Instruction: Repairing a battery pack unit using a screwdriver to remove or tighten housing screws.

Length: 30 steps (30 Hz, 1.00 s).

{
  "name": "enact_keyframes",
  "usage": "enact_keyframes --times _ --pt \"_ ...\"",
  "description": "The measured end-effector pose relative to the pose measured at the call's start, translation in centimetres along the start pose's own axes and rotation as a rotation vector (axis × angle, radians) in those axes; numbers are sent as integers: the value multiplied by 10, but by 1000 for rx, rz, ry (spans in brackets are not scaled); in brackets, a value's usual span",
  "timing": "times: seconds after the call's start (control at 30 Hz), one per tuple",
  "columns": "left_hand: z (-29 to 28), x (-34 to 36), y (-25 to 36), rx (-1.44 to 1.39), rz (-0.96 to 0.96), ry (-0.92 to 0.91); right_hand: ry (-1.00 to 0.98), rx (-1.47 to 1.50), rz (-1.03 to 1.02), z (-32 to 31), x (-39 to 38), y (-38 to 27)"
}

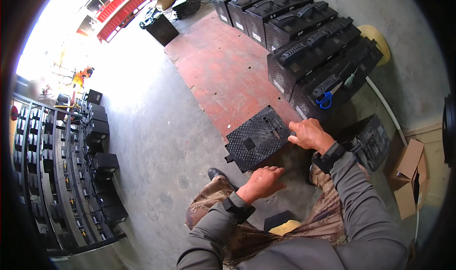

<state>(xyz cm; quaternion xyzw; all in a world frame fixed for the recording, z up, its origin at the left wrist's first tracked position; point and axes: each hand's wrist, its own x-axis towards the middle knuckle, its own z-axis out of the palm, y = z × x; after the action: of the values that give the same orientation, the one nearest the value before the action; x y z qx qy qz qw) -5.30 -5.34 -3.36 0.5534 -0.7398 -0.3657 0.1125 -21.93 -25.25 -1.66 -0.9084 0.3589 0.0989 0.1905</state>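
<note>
A black case or lid (248, 136) with a diamond-textured face lies at the near edge of the red board. A slim pointed piece (275, 133) sits in or on its right part; I cannot tell which. My right hand (311, 135) is at the right edge of the case, fingers curled and thumb toward the textured face. What those fingers grip, if anything, is hidden. Just in front of the case's near edge, my left hand (262, 184) hangs with its fingers stretched out, holding nothing. It appears apart from the case.
Black handled cases (304, 51) stand in rows at the right, with blue-handled scissors (324, 100) on the nearest. Another black case (370, 142) and an open cardboard box (411, 175) are right of me. A rack (52, 175) stands left. Under everything runs the red board (223, 75).
</note>
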Motion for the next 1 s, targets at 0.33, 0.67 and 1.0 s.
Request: enact_keyframes --times 0.33,0.67,1.0 --pt "2 0 -1 1 -18 -16 1 27 -91 2 -2 1" --pt "-1 2 2 14 -47 -58 -23 23 -140 5 -2 8" --pt "-1 0 -1 16 -25 -40 -18 59 -47 -5 -8 1"
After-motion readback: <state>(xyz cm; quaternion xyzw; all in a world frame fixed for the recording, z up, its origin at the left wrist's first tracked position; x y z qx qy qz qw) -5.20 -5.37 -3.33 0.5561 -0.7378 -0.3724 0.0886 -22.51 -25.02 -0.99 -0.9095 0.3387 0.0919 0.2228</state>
